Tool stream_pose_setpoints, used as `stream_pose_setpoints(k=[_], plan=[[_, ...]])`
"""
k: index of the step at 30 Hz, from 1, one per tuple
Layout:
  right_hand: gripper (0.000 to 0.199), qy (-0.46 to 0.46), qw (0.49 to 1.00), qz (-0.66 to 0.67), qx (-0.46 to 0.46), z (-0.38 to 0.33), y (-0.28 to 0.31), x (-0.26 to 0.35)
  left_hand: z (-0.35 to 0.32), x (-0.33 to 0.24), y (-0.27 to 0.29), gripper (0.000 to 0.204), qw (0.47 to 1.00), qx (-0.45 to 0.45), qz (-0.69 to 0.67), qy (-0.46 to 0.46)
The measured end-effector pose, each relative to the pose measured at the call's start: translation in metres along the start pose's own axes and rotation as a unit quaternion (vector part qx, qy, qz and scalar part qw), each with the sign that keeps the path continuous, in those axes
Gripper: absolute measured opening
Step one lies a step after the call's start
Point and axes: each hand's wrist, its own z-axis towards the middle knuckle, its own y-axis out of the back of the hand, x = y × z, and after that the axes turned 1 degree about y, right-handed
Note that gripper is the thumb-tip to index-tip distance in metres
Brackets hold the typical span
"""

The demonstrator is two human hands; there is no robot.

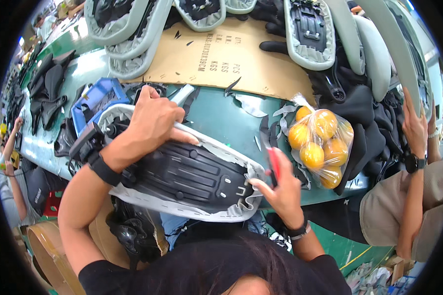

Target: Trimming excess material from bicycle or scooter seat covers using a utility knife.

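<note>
Long seat point(189, 169) mid-frame, underside up, black plastic base showing and grey cover point(253, 209) folded in around the rim; it slants down to the right, its lower long edge toward the person's lap and its upper edge over the green table point(209, 115). Bottom-up presumably so the folded cover edge is within reach, and the tilt looks meant to bring that edge closer to the body. Left hand point(155, 120) sits on the upper rim left of centre, likely steadying the seat; right hand point(284, 189) is at the right end, where the cover bunches up, holding a red-handled tool point(274, 164), blurred, so can't tell what its tip is. Blue bin point(99, 101) just behind the seat's left end, cardboard sheet point(182, 61) upper centre under more seats, maybe to keep them off the tabletop, bag of oranges point(324, 140) right of the right hand. Pose: left forearm rises from lower left, elbow out, wrist bent, back of hand up, thumb stretched along the rim to the right; its fingers fold out of sight, so can't tell how tightly they close. Right forearm comes up from lower right, fingers wrapped narrow on the red handle, thumb pointing left to the cover's edge. Another person's hand point(415, 130) far right, on a separate upright seat.
</note>
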Motion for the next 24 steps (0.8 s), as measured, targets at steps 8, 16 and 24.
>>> stream_pose_setpoints(k=[8, 16, 24], plan=[[0.05, -0.068, 0.996, 0.04, -0.031, 0.017, 0.004, -0.037, 0.028, -0.025, 0.008, 0.058, 0.994, -0.099, 0.055, -0.006], [0.054, -0.059, 0.998, -0.015, -0.012, 0.025, 0.004, -0.054, 0.03, -0.039, -0.022, 0.055, 0.992, -0.122, 0.045, -0.005], [0.048, -0.119, 0.99, 0.071, -0.033, -0.013, 0.02, -0.046, 0.025, -0.079, -0.009, 0.055, 0.993, -0.115, -0.018, 0.006]])
